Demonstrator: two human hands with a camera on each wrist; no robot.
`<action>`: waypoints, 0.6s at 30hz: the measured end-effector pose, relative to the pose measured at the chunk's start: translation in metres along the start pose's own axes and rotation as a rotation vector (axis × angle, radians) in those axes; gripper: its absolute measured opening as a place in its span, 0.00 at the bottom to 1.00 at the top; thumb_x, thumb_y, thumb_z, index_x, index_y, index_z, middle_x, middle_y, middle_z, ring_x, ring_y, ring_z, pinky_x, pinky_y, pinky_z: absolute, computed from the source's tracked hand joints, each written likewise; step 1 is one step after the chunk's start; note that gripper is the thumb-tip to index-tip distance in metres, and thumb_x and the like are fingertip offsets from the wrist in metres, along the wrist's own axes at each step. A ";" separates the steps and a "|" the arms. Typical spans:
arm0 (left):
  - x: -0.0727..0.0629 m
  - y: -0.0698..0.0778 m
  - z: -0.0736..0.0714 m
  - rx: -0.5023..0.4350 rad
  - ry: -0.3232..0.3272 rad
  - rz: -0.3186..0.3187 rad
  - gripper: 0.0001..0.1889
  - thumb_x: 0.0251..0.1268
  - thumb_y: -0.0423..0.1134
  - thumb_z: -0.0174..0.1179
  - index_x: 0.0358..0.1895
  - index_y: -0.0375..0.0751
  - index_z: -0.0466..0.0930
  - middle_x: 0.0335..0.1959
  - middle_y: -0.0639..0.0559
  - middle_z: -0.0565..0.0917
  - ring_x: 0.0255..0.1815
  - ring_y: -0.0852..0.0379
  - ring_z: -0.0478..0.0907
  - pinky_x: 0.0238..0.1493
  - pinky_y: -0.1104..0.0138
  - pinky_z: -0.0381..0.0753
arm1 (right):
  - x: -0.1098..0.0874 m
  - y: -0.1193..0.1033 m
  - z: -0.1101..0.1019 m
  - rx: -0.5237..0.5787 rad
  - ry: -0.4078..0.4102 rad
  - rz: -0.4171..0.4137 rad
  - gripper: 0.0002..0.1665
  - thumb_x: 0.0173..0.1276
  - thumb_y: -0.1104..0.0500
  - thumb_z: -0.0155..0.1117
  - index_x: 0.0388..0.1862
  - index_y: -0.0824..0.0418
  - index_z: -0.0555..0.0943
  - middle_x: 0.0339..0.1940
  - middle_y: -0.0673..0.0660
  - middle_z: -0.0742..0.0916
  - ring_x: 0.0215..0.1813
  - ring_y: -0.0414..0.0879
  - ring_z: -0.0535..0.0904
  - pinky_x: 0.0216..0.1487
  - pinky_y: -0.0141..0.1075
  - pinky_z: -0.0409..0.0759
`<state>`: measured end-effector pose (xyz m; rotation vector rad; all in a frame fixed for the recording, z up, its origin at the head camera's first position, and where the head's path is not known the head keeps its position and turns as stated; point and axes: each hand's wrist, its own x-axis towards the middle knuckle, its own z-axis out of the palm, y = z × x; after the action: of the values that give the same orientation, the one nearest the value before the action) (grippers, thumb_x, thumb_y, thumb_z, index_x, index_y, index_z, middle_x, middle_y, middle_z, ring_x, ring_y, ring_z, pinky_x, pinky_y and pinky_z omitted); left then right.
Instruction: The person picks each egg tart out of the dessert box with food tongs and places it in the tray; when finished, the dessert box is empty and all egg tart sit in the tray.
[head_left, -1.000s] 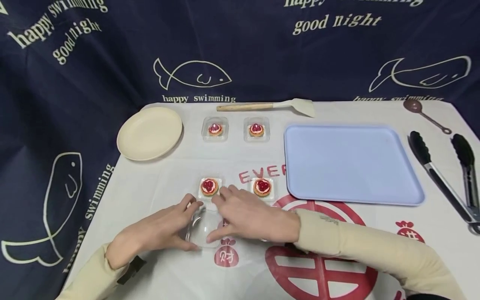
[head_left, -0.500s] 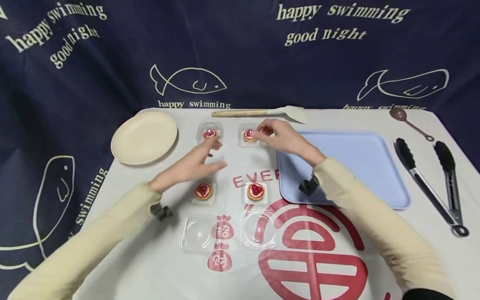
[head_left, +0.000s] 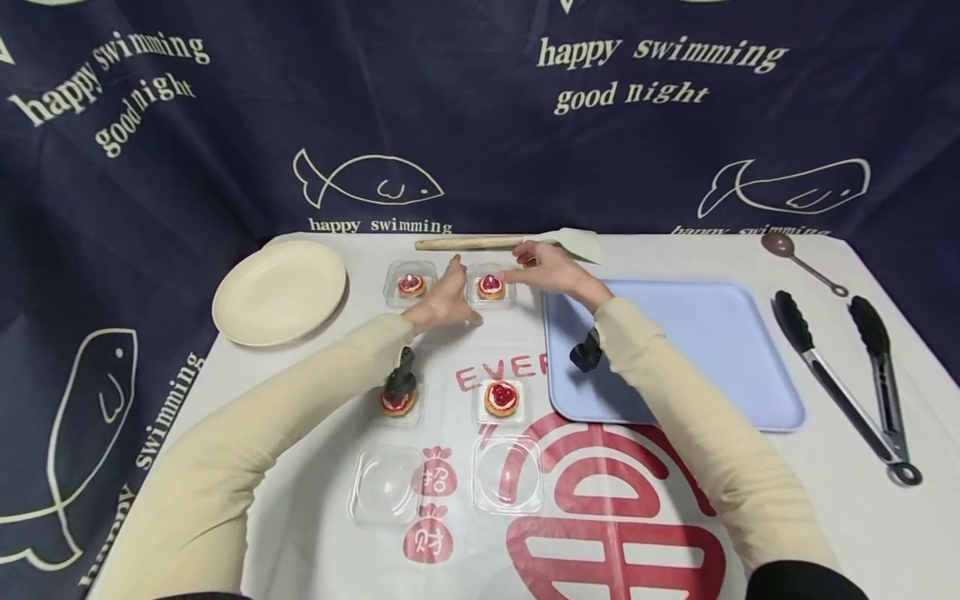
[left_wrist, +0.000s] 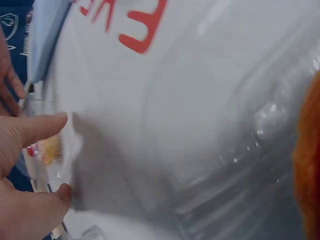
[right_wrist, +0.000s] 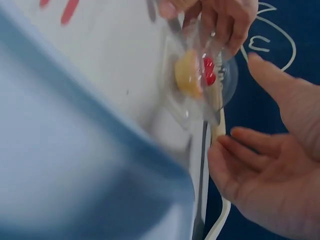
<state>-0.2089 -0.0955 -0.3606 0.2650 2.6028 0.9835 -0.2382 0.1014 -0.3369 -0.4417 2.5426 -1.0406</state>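
Observation:
A small fruit tart in a clear box with a domed lid (head_left: 491,287) stands toward the back, between my two hands. My left hand (head_left: 447,300) is at its left side, thumb and fingers apart. On its right, my right hand (head_left: 553,268) has loosely bent fingers near the lid; the right wrist view shows a gap between that hand and the box (right_wrist: 192,80). A second boxed tart (head_left: 410,285) sits to the left of my left hand. Nearer me are two uncovered tarts, the right one (head_left: 501,398) plain to see, the left one (head_left: 397,406) partly hidden by my left wrist's camera.
Two clear lids, left (head_left: 386,485) and right (head_left: 507,475), lie at the front. A blue tray (head_left: 675,358) is under my right forearm. Around the edges are a cream plate (head_left: 279,292), a spatula (head_left: 468,243), tongs (head_left: 840,392) and a brown spoon (head_left: 806,262).
Both hands have left the clear lid at the front left, which now lies on the table. They have moved away from me to the back right boxed tart. The head view has tilted up.

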 end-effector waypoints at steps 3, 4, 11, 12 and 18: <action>0.005 -0.002 0.004 -0.002 -0.002 0.009 0.59 0.48 0.29 0.73 0.74 0.23 0.36 0.77 0.32 0.44 0.79 0.43 0.44 0.77 0.64 0.42 | 0.006 0.003 0.001 -0.028 -0.069 -0.024 0.44 0.62 0.52 0.70 0.69 0.72 0.64 0.68 0.68 0.72 0.68 0.61 0.68 0.68 0.49 0.68; 0.007 -0.003 0.006 -0.012 0.005 0.018 0.59 0.48 0.29 0.73 0.74 0.23 0.36 0.77 0.32 0.44 0.79 0.43 0.44 0.77 0.64 0.41 | 0.009 0.004 0.001 -0.038 -0.093 -0.038 0.45 0.61 0.52 0.71 0.70 0.72 0.64 0.69 0.68 0.71 0.68 0.61 0.68 0.68 0.49 0.68; 0.014 -0.011 0.016 -0.120 0.059 0.037 0.57 0.49 0.29 0.72 0.76 0.29 0.36 0.70 0.36 0.65 0.74 0.43 0.56 0.77 0.61 0.49 | 0.022 0.007 0.004 -0.159 -0.169 -0.133 0.45 0.56 0.55 0.75 0.67 0.74 0.68 0.65 0.69 0.75 0.64 0.59 0.73 0.66 0.48 0.70; 0.014 -0.011 0.016 -0.133 0.065 0.038 0.57 0.49 0.29 0.72 0.76 0.30 0.37 0.69 0.37 0.66 0.73 0.43 0.57 0.77 0.60 0.50 | 0.023 0.006 0.003 -0.178 -0.171 -0.144 0.45 0.55 0.55 0.76 0.66 0.74 0.69 0.64 0.69 0.77 0.63 0.59 0.74 0.65 0.48 0.70; 0.018 -0.010 0.015 -0.129 0.081 0.067 0.54 0.48 0.29 0.72 0.75 0.31 0.42 0.65 0.38 0.69 0.70 0.43 0.59 0.76 0.60 0.52 | 0.033 0.003 -0.003 -0.208 -0.227 -0.167 0.44 0.56 0.56 0.76 0.65 0.76 0.68 0.62 0.70 0.77 0.62 0.59 0.73 0.65 0.49 0.70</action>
<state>-0.2207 -0.0882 -0.3821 0.2869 2.6039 1.2040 -0.2694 0.0919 -0.3435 -0.7933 2.4490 -0.7329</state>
